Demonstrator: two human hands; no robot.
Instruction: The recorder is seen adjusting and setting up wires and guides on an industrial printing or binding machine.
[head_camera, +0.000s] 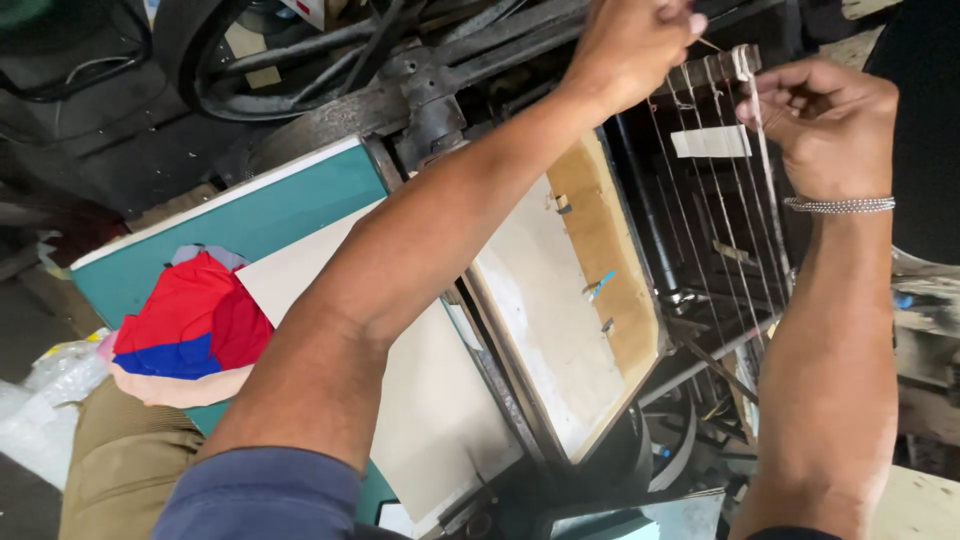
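My left hand (630, 45) reaches up to the top of an old machine and pinches the upper end of a thin string. My right hand (825, 125) holds a pale string (765, 150) near the top bar, fingers closed on it. Several thin strings (715, 220) run down in parallel across a dark metal frame. A small white strip (710, 142) sits across the strings just left of my right hand. A beaded bracelet (840, 205) circles my right wrist.
A tilted flat platen with a white sheet and tan board (600, 240) lies below the strings. A teal-edged table (260, 215) at left carries a pale sheet and red and blue cloth (190, 325). Dark wheels and belts (300, 60) fill the top.
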